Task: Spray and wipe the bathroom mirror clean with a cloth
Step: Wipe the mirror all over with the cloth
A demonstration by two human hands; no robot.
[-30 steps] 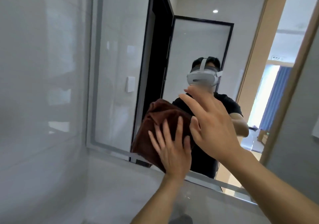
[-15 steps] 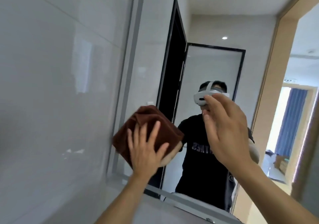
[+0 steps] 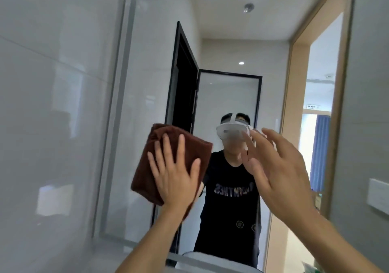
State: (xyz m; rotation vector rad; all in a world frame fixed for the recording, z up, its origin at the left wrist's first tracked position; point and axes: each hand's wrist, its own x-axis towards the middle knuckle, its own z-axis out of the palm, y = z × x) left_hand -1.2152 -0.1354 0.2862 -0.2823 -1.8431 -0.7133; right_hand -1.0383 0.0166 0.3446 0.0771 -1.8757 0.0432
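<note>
The bathroom mirror (image 3: pixel 223 41) fills the middle of the head view, with a pale frosted border. A folded brown cloth (image 3: pixel 155 152) lies flat against the glass in its lower left part. My left hand (image 3: pixel 174 173) presses on the cloth with fingers spread. My right hand (image 3: pixel 275 167) hovers in front of the mirror to the right of the cloth, fingers apart, holding nothing. No spray bottle is in view. The mirror reflects a person in a black shirt with a white headset.
A glossy grey tiled wall (image 3: pixel 48 114) runs along the left, close to the mirror's edge. On the right stand a grey wall with a white switch plate (image 3: pixel 379 194) and a wooden door frame (image 3: pixel 334 112). A ledge (image 3: pixel 130 249) runs under the mirror.
My left hand and the cloth have slid from low on the mirror upward across the glass. My right hand stayed raised beside it. The view has tilted up, showing the mirror's top edge.
</note>
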